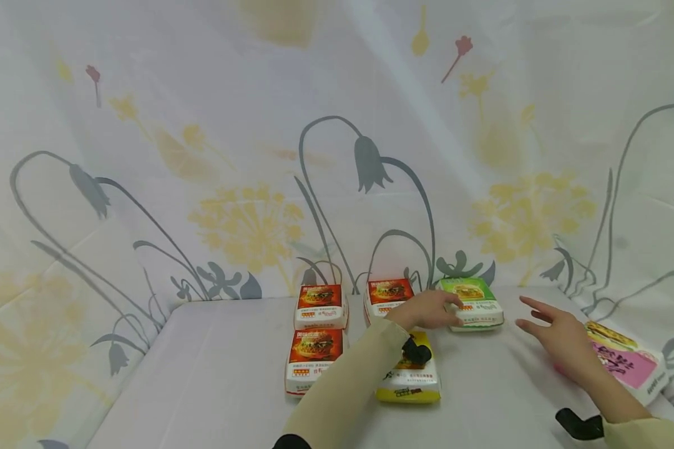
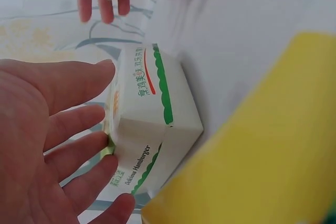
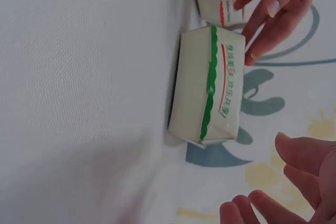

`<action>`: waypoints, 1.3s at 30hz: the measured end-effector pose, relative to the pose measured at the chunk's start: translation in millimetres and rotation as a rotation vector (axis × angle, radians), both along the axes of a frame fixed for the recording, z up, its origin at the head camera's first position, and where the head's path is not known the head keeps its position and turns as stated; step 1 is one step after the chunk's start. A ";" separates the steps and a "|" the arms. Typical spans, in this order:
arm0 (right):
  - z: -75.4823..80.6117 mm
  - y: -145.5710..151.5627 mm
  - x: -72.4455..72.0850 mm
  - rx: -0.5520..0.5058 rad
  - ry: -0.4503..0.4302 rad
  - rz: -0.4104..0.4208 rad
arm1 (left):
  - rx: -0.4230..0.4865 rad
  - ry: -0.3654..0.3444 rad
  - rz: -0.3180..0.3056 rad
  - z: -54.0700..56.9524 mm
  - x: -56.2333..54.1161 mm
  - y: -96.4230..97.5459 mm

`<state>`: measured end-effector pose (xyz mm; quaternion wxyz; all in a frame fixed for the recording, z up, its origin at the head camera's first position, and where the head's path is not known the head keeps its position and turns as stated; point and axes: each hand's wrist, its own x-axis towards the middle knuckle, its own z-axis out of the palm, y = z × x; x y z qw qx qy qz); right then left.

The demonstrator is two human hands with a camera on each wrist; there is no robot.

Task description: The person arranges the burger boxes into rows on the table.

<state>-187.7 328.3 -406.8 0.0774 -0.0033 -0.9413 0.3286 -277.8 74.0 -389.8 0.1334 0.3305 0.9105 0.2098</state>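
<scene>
A green-topped hamburger box [image 1: 472, 304] stands at the back right of the table, its white side marked "Delicious Hamburger" in the left wrist view. My left hand [image 1: 431, 310] is at its left edge, fingers extended and fingertips right at the top rim. Seen from the left wrist, the thumb and fingers [image 2: 79, 124] spread beside the box. To the right of the box my right hand [image 1: 564, 340] hovers with thumb and fingers apart and nothing between them. A pink-labelled box [image 1: 629, 362] lies beyond the right hand, partly hidden by it.
Two red-topped burger boxes [image 1: 319, 305] stand one before the other at the left. Another red-topped box [image 1: 390, 292] sits at the back middle, with a yellow box [image 1: 410, 377] in front, partly behind my left sleeve. A flower-patterned cloth [image 1: 337, 187] hangs behind the white table [image 1: 202, 374].
</scene>
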 end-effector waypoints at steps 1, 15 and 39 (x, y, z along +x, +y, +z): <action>1.5 1.5 2.3 -0.005 0.007 -0.003 | 0.006 -0.005 0.008 -0.3 -0.1 -0.1; 12.6 43.8 28.1 0.022 0.060 -0.109 | 0.004 0.003 -0.009 4.5 1.5 -3.5; -11.7 113.4 37.1 0.111 -0.061 -0.337 | -0.007 -0.014 0.031 9.5 2.9 1.2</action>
